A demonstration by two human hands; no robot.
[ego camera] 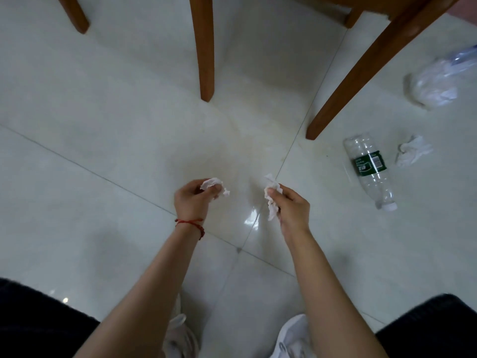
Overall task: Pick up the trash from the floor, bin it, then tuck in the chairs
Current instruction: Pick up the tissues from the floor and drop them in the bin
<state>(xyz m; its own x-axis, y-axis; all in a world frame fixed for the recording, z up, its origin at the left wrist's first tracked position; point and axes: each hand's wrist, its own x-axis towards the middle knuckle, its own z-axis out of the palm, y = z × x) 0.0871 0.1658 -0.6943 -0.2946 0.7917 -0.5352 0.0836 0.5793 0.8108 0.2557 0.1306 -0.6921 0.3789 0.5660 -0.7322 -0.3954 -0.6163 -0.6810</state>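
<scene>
Between L fingers [216, 189] & R fingers [271, 193], one crumpled tissue each [224, 190] [271, 213].

bottle [369, 171] on floor [103, 125] R of chair legs [205, 47] | tissue [413, 150] R of bottle

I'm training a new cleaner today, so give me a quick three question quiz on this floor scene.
1. True or false: both hands hold crumpled tissue.
2. Which item lies closest to the plastic bottle? A) crumpled tissue on the floor B) plastic bag C) red bracelet
3. Fill in: the bottle's label is ____.

Key:
1. True: left hand and right hand each grip a tissue.
2. A, the crumpled tissue on the floor; the plastic bag lies farther off.
3. Green.
</scene>
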